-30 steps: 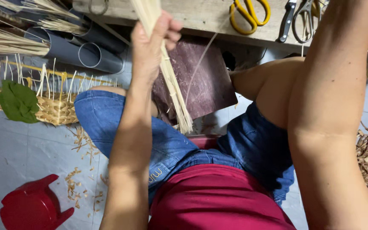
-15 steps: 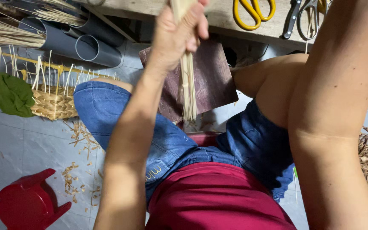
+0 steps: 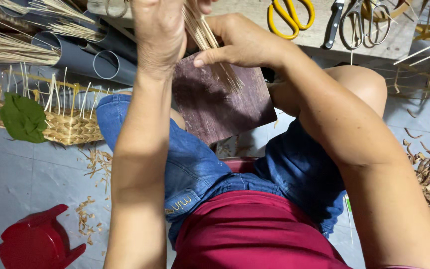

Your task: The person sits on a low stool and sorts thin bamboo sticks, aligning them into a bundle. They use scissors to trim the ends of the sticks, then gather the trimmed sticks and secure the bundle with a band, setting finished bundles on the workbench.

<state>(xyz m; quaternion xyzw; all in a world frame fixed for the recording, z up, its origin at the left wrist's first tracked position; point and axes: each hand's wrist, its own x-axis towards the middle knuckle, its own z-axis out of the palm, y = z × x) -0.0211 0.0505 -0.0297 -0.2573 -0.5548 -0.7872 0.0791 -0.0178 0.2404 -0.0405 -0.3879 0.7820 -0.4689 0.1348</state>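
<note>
Sticks: your bundle of thin sticks [image 3: 210, 45] looks light and easy to snap.
Hold: pinch it up high.
Left hand [image 3: 158, 35]: wrapped around it.
Right hand [image 3: 240, 42]: pinching it too.

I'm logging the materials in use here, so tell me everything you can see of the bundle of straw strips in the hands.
The bundle is a sheaf of thin, pale tan strips, dry and straw-like. It runs slanting from the top edge down to the right, its loose ends fanning out over a dark brown board on the lap. The left hand grips it high up; the right hand pinches it from the right, thumb across the strips. Its upper end is hidden by the hands and the picture's edge.
</note>
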